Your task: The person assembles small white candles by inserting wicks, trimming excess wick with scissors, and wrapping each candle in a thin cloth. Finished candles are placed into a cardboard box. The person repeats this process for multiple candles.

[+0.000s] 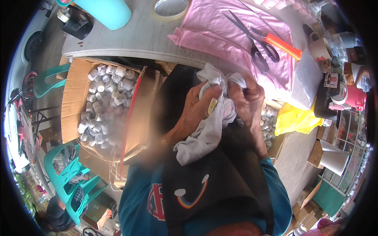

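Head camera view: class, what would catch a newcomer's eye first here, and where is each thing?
In the middle, the left hand and right hand bunch a white cloth over a black apron. To the left stands an open cardboard box full of small white spools. Beyond the hands, a pink cloth lies spread on the table, with black scissors and an orange-handled cutter on it.

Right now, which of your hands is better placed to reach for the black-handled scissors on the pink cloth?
Probably the right hand: the black-handled scissors lie up and to its side, while the left hand sits farther off. Both grip the crumpled white cloth.
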`<state>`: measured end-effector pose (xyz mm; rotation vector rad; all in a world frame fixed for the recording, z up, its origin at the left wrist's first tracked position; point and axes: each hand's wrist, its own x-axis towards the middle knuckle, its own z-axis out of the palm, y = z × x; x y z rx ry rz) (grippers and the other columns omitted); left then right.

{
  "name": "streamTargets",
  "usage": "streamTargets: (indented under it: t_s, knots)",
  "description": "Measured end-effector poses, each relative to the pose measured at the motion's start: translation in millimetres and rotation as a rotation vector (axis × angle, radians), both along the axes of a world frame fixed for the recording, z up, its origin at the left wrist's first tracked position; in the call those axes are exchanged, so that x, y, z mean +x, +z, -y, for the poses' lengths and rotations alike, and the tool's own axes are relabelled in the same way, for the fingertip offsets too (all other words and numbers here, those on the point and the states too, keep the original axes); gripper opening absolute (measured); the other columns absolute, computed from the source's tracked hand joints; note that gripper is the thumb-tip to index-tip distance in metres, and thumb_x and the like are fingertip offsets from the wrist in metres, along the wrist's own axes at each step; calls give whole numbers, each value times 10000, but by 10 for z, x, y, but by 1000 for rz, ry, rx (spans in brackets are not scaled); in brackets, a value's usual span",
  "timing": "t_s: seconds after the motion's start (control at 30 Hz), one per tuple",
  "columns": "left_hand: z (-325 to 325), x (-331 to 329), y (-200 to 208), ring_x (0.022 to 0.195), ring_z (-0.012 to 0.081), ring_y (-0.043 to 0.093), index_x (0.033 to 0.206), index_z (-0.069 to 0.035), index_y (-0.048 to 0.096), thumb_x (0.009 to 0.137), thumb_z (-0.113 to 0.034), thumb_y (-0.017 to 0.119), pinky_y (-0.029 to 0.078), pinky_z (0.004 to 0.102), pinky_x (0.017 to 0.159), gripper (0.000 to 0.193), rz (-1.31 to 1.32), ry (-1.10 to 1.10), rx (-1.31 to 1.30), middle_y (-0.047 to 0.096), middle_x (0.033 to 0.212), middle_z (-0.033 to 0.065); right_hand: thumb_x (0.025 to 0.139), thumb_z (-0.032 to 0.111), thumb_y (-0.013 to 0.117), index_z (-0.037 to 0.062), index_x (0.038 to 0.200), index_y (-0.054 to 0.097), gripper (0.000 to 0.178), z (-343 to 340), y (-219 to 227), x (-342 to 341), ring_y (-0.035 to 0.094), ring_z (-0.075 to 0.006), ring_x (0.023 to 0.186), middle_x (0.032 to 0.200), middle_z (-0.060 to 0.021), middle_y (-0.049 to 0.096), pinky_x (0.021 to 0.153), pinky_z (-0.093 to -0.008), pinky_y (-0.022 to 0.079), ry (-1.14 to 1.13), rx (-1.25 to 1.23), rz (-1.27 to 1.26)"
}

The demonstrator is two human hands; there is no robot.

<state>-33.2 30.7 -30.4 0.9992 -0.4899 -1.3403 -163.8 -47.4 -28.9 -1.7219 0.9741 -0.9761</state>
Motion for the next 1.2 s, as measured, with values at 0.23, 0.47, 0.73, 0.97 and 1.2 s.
streamTargets:
  t_s: [0.23, 0.47, 0.73, 0.97, 1.2]
  knots:
    - [-10, -26, -212, 954, 137, 553, 1169, -11, 566, 979, -247, 534, 449, 272, 839, 305, 198, 105, -24, 562, 1083, 74, 766, 151, 736, 39, 815, 605, 179, -17, 69, -131, 577, -202, 559, 635, -64, 567, 562, -340, 485, -61, -862, -93]
    - [-103, 38, -248, 1084, 205, 591, 1330, -17, 474, 974, -187, 520, 485, 286, 927, 397, 248, 205, -236, 565, 1223, 127, 695, 196, 737, 76, 793, 607, 203, -88, -129, -147, 566, -306, 518, 577, -101, 547, 522, -410, 482, 232, -539, -397]
    - [58, 51, -280, 791, 97, 587, 1145, -45, 558, 999, -363, 482, 501, 256, 713, 358, -177, -4, -137, 608, 953, 23, 756, 24, 694, 68, 1099, 612, 356, -176, 127, -475, 394, -103, 461, 493, -27, 455, 497, -285, 385, 9, -16, -364]
    - [-63, -46, -110, 734, 100, 574, 1018, -62, 594, 1006, -425, 453, 475, 273, 654, 389, 174, -72, -116, 606, 862, 17, 718, 58, 779, 75, 1200, 599, 514, -296, 125, -383, 635, -158, 680, 981, -125, 698, 679, -256, 513, 209, -172, -143]
    - [110, 397, -54, 776, 284, 640, 1032, -45, 642, 930, -320, 550, 485, 394, 775, 307, 1802, -133, -7, 655, 895, 132, 787, 364, 763, -69, 1172, 564, 612, -109, -39, -502, 533, -134, 711, 833, -48, 582, 642, -277, 462, 162, 694, 668]
